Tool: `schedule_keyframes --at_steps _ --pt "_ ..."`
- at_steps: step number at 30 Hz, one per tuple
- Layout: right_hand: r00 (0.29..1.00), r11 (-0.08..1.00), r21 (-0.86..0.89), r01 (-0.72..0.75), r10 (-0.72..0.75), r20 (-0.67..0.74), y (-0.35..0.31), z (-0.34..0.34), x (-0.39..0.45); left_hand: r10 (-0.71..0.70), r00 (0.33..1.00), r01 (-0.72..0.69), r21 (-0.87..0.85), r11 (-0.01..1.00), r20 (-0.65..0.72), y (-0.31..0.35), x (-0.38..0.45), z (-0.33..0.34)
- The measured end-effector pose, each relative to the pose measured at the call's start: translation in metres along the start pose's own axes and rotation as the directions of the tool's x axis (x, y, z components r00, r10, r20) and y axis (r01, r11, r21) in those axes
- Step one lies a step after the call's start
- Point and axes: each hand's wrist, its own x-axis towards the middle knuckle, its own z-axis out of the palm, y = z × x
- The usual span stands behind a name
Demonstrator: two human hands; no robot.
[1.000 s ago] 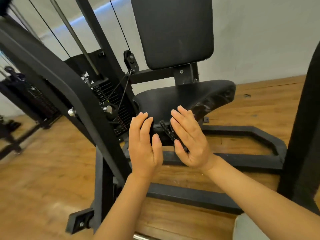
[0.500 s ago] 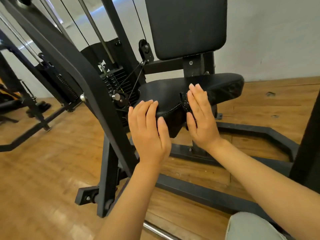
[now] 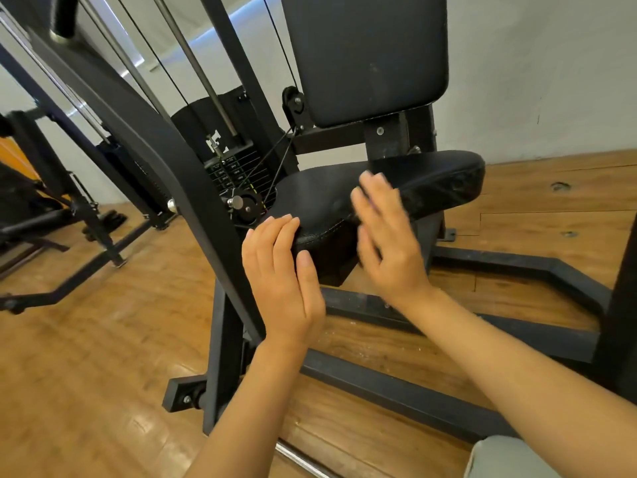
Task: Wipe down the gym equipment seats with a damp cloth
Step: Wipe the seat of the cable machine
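Observation:
A black padded seat [image 3: 441,177] sits under a black backrest [image 3: 368,53] on a weight machine. My left hand [image 3: 282,270] rests with straight fingers against the seat's front edge. Blurred by motion, my right hand [image 3: 386,243] lies flat with straight fingers on the seat's front right side. The dark cloth seen earlier is hidden under that palm, and I cannot tell it apart from the black seat here.
A thick slanted frame bar [image 3: 155,139] crosses just left of my left hand. The weight stack [image 3: 234,174] and cables stand behind it. The machine's base frame [image 3: 517,267] lies on the wooden floor [image 3: 86,357]. Another machine [image 3: 27,201] stands far left.
My right hand has slid up from the seat's front underside onto its upper side, and the cloth that showed at its fingers is now covered. My left hand stays at the front edge.

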Motion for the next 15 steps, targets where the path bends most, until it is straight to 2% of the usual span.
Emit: schedule_keyframes --at_steps 3,5,7,11,13,15 --pt "0.973 0.977 -0.076 -0.197 0.185 -0.139 0.016 -0.004 0.009 -0.009 1.0 0.009 0.04 0.999 -0.018 0.003 0.0 0.002" --pt "0.933 0.951 -0.042 -0.305 0.29 -0.213 0.007 0.003 0.01 -0.014 0.999 0.016 0.056 0.998 -0.032 0.004 0.0 0.005" --pt "0.911 0.941 0.029 -0.338 0.335 -0.238 -0.013 0.013 0.009 -0.015 0.999 0.019 0.074 0.997 -0.044 0.004 0.001 0.006" --pt "0.986 0.983 0.13 -0.13 0.142 -0.089 -0.045 0.023 -0.01 0.062 0.997 -0.056 0.116 0.992 -0.048 -0.002 0.001 0.004" --pt "0.999 0.986 0.164 -0.031 0.033 -0.013 -0.045 0.017 -0.012 0.092 0.995 -0.086 0.133 0.987 -0.047 -0.005 0.002 0.005" --pt "0.992 0.987 0.123 0.1 -0.109 0.068 -0.033 0.008 -0.009 0.103 0.993 -0.094 0.151 0.984 -0.05 -0.004 0.004 0.005"
